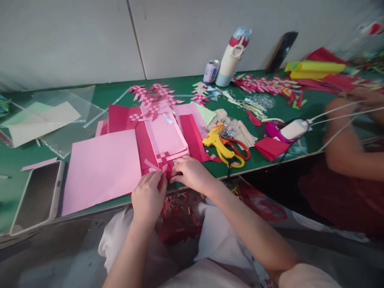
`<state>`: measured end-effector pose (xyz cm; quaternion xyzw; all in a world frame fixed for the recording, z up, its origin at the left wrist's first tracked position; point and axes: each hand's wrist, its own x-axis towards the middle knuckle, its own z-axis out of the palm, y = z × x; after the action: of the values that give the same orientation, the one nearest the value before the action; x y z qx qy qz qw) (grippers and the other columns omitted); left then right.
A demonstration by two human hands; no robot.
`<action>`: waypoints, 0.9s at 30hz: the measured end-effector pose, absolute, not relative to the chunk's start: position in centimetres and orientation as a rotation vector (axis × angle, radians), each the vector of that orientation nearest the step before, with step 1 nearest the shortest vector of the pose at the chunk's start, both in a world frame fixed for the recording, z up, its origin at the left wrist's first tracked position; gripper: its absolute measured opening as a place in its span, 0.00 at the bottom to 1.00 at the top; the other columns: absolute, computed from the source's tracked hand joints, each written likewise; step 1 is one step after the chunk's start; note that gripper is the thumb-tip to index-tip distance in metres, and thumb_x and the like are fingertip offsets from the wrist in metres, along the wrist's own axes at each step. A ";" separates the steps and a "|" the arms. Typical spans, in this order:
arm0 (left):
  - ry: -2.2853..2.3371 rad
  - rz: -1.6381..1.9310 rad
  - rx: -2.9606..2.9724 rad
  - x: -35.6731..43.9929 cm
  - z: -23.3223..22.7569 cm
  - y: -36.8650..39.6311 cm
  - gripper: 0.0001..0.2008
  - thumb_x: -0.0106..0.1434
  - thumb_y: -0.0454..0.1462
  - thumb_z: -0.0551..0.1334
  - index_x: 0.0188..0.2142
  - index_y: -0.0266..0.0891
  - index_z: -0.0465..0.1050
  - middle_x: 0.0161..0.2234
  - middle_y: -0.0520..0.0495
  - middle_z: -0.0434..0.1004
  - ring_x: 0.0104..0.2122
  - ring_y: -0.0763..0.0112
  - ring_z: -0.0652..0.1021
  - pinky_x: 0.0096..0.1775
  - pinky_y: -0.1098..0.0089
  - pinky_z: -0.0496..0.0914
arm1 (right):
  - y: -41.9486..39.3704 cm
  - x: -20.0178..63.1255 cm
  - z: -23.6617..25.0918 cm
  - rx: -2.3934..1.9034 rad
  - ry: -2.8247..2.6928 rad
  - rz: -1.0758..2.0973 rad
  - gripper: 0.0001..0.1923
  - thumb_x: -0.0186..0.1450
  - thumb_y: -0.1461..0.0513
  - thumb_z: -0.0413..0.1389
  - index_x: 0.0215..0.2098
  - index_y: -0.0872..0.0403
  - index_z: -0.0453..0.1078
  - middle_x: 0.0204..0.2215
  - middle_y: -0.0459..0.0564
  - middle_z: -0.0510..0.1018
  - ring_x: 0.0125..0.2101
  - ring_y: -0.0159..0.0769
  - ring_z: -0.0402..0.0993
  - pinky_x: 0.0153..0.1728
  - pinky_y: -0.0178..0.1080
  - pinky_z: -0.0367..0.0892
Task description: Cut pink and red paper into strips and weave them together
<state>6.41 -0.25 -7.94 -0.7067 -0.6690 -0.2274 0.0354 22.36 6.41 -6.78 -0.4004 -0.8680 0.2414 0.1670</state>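
Observation:
Near the table's front edge, my left hand (149, 195) is closed on a small woven piece of pink and red paper strips (163, 160). From the other side my right hand (190, 173) pinches the same woven piece. Its lower part is hidden by my fingers. Loose strip ends stick out at its upper left. Just beyond lie stacked light pink paper sheets (166, 138) on red sheets (144, 140). A large pink sheet (102, 168) lies left of my left hand. To the right of my right hand are a yellow glue gun (217, 142) and red-handled scissors (240, 150).
A phone (39, 196) lies at the left front edge. Finished-looking woven strips (153, 98), a can (211, 72) and a bottle (231, 60) are at the back. White cables (339, 114) run right toward another person's arm (345, 136). Paper scraps (181, 206) lie below the edge.

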 end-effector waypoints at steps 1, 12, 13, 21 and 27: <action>-2.055 -0.701 -2.168 6.4 -7.9 -0.2 0.09 0.65 0.40 0.57 0.35 0.41 0.76 0.31 0.49 0.79 0.30 0.68 0.76 0.28 0.70 0.62 | 6.5 22.4 -6.8 -1.137 -2.472 0.685 0.08 0.58 0.58 0.63 0.29 0.56 0.76 0.27 0.49 0.73 0.36 0.36 0.67 0.38 0.36 0.60; -2.053 -0.691 -2.160 6.4 -8.0 -0.2 0.09 0.65 0.40 0.57 0.34 0.41 0.75 0.31 0.50 0.79 0.29 0.68 0.75 0.28 0.70 0.61 | 6.7 22.7 -6.4 -1.008 -2.577 0.626 0.08 0.63 0.60 0.59 0.30 0.57 0.77 0.28 0.50 0.75 0.35 0.35 0.66 0.39 0.37 0.61; -2.049 -0.692 -2.158 6.4 -8.0 -0.2 0.09 0.65 0.40 0.57 0.34 0.41 0.75 0.31 0.50 0.79 0.29 0.69 0.75 0.28 0.70 0.61 | 6.6 22.7 -6.3 -1.008 -2.585 0.621 0.08 0.63 0.60 0.58 0.30 0.57 0.77 0.29 0.50 0.75 0.35 0.35 0.66 0.39 0.37 0.61; -2.024 -0.681 -2.160 6.3 -8.0 -0.2 0.08 0.64 0.39 0.59 0.35 0.40 0.76 0.31 0.50 0.79 0.30 0.69 0.76 0.29 0.71 0.62 | 5.4 23.1 -5.8 -1.020 -2.653 0.513 0.10 0.61 0.58 0.61 0.37 0.56 0.77 0.32 0.50 0.73 0.37 0.37 0.65 0.38 0.37 0.61; -2.032 -0.671 -2.160 6.3 -8.1 -0.3 0.08 0.64 0.39 0.58 0.35 0.41 0.76 0.31 0.51 0.79 0.30 0.69 0.76 0.28 0.71 0.62 | 5.8 22.7 -6.5 -1.035 -2.609 0.529 0.07 0.60 0.60 0.61 0.34 0.55 0.77 0.30 0.49 0.72 0.36 0.35 0.65 0.37 0.36 0.60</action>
<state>6.31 -0.27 -8.06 -0.7096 -0.6674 -0.2203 0.0506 22.66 5.77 -6.50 -0.3586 -0.9042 0.1834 0.1421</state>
